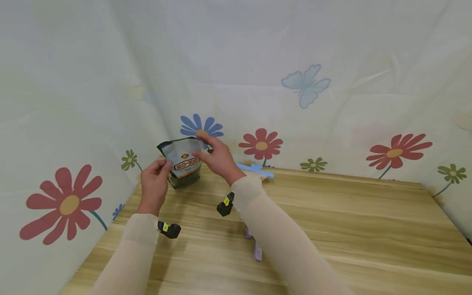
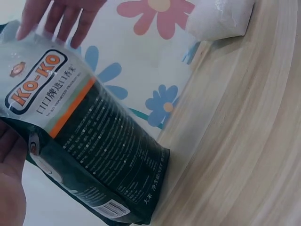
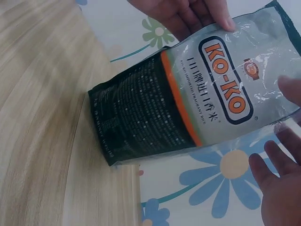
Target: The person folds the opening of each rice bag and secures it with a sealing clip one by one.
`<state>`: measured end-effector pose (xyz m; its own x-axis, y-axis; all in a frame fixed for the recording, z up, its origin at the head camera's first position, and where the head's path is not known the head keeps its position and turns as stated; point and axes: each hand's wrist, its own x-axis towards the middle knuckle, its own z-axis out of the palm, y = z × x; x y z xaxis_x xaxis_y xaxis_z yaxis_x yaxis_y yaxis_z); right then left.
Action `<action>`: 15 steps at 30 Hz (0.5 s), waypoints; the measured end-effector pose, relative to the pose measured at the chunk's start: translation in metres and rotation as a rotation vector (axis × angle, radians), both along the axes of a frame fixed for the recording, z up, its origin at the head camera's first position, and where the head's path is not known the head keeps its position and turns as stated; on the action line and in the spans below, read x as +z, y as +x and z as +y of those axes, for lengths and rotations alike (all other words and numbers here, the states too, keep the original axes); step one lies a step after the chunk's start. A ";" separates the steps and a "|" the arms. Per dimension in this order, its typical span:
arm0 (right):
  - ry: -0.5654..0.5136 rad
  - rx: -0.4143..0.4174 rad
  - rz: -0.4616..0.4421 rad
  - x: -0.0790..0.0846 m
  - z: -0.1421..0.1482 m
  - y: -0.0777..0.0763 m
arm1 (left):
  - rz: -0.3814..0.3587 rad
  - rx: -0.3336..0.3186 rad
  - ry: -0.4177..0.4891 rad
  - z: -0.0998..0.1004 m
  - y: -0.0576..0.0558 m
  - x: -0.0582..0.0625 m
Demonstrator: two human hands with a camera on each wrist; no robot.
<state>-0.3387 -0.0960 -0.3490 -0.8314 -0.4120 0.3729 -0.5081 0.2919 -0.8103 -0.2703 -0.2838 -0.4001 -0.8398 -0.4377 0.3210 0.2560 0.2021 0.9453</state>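
Note:
A dark green and silver KO-KO rice bag stands upright, slightly tilted, at the far left of the table, its base at the wooden top. The left hand pinches its left side, thumb on the printed front. On the other side, the right hand holds the upper right edge, thumb on the front and fingers toward the top. Lettering and an orange stripe show on the bag in the left wrist view. The right wrist view shows the left thumb on one edge of the bag.
Beyond the right wrist lies a light blue clip-like item by a pale packet. A purple item lies partly hidden by the right forearm. Flower-printed sheeting rises behind the wooden table and along both its sides.

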 end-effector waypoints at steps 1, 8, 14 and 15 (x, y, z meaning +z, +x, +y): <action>-0.006 0.004 0.008 0.000 0.000 0.000 | 0.007 -0.008 0.004 0.000 0.001 0.000; -0.014 -0.042 -0.002 0.002 0.005 0.005 | 0.042 -0.019 0.000 0.000 0.004 -0.003; -0.039 -0.031 -0.017 0.005 0.007 0.006 | 0.062 -0.002 0.012 0.001 0.004 -0.001; -0.046 -0.025 -0.019 0.006 0.007 0.006 | 0.065 0.000 0.013 0.002 0.005 -0.001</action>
